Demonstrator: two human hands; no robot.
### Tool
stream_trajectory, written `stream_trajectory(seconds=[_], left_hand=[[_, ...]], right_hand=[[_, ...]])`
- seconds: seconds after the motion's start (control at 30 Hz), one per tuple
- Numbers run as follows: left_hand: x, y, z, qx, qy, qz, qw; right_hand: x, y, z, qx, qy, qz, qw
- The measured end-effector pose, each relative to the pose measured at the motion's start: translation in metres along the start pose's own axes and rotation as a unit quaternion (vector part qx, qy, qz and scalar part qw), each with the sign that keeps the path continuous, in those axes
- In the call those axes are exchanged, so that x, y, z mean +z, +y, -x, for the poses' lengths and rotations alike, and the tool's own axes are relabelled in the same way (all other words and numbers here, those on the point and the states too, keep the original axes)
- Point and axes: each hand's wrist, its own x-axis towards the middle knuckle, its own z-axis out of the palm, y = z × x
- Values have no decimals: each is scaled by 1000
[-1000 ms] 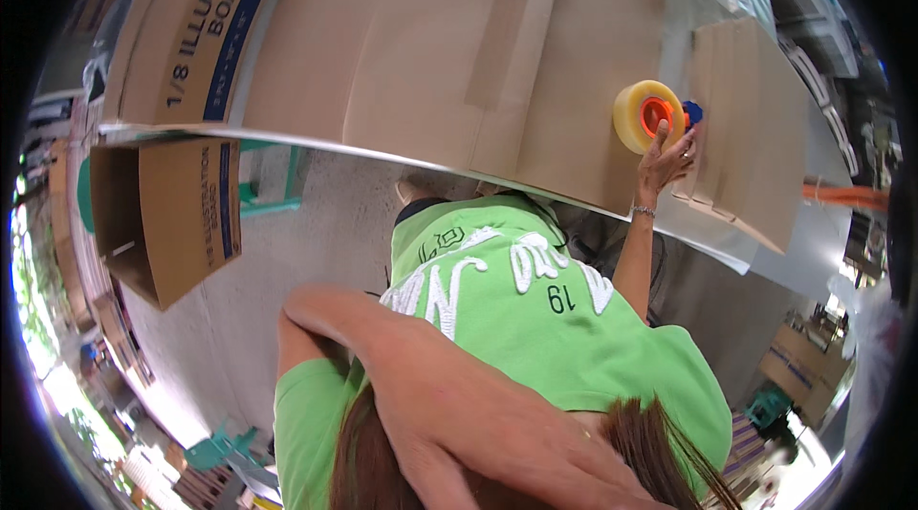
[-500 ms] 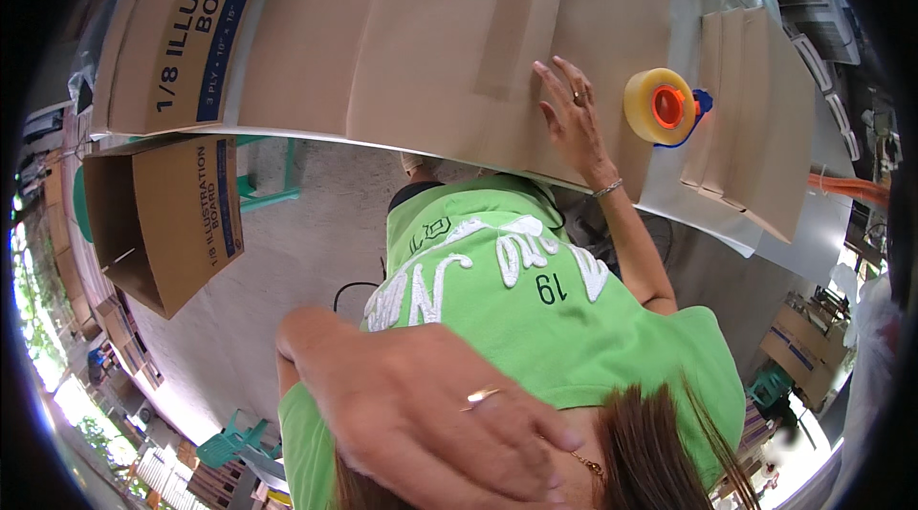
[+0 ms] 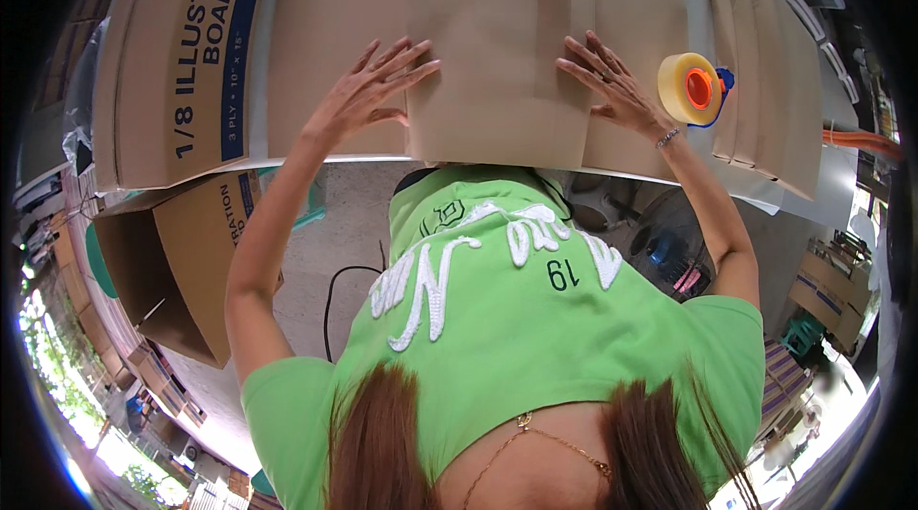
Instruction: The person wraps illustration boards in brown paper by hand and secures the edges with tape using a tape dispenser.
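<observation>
Spread over the table is a brown cardboard sheet (image 3: 497, 118) with fold lines and a darker strip running away from me. My left hand (image 3: 368, 94) rests over its left fold, fingers stretched apart and holding nothing. Across from it, my right hand (image 3: 617, 89) lies near the right-hand fold, its fingers also spread and bare of any object. Just to the right of that hand stands a tape dispenser (image 3: 690, 89) with a thick yellowish roll, an orange hub and a blue frame.
A printed cardboard box (image 3: 153, 61) stands at the table's left. Below it is an open, empty-looking carton (image 3: 182, 261). Folded cardboard pieces (image 3: 765, 89) lie stacked at the right. A fan (image 3: 669, 242) sits under the table on the right.
My left hand has moved from close in front of my chest out to the cardboard. My right hand has shifted slightly right, and the whole view has moved a little.
</observation>
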Motion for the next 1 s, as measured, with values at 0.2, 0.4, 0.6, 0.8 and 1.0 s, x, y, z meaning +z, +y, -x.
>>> stream_trajectory(seconds=[0.2, 0.4, 0.6, 0.8, 1.0], left_hand=[[-1, -23, -43, 109, -29, 36, 993], [0, -48, -45, 160, -15, 16, 987], [45, -43, -59, 139, 156, 100, 973], [83, 16, -31, -173, 312, 187, 915], [97, 72, -12, -286, 260, 161, 908]], right_hand=[[19, -2, -2, 37, 39, -50, 997], [35, 10, 3, 47, 88, -64, 993], [66, 14, -11, 17, 233, -84, 969], [89, -62, -24, 313, 316, -119, 888], [119, -91, -22, 398, 338, -48, 852]])
